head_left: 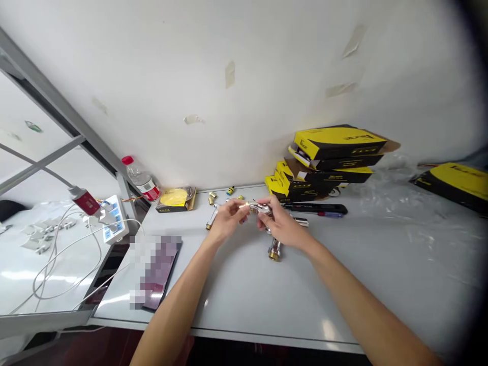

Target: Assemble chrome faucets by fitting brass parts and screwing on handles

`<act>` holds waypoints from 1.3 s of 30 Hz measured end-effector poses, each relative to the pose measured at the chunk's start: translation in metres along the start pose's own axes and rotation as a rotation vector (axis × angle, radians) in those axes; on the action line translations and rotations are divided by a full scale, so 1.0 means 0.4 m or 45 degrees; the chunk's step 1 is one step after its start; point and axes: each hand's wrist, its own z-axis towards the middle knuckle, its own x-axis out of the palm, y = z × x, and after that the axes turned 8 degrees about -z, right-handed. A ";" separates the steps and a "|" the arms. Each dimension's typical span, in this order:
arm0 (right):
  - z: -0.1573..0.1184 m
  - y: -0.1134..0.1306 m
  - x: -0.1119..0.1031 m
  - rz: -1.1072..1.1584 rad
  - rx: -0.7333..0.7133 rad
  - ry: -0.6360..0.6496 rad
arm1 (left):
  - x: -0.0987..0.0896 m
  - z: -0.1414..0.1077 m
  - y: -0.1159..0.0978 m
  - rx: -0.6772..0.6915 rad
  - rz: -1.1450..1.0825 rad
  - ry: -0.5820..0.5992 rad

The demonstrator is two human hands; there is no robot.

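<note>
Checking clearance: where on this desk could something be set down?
Bare desk lies between the blurred item and the brass-ended fitting, and right of that fitting below the plastic film. The back is crowded, by the left hand, right hand and yellow boxes.

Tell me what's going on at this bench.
A person is holding a chrome faucet fitting in the fingers of the left hand and right hand, above a pale bench. A brass-ended chrome part sits just below the hands. Small brass fittings lie farther back, and yellow-and-black boxes are stacked against the wall.
</note>
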 end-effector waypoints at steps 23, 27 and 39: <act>0.000 -0.011 -0.001 -0.139 -0.066 -0.003 | 0.009 -0.016 -0.020 -0.067 0.275 0.142; -0.004 -0.004 0.001 -0.127 0.055 -0.011 | 0.023 -0.019 -0.016 0.096 0.549 -0.090; -0.011 -0.011 -0.052 -0.167 -0.189 0.033 | -0.001 -0.028 -0.035 -0.141 0.271 0.494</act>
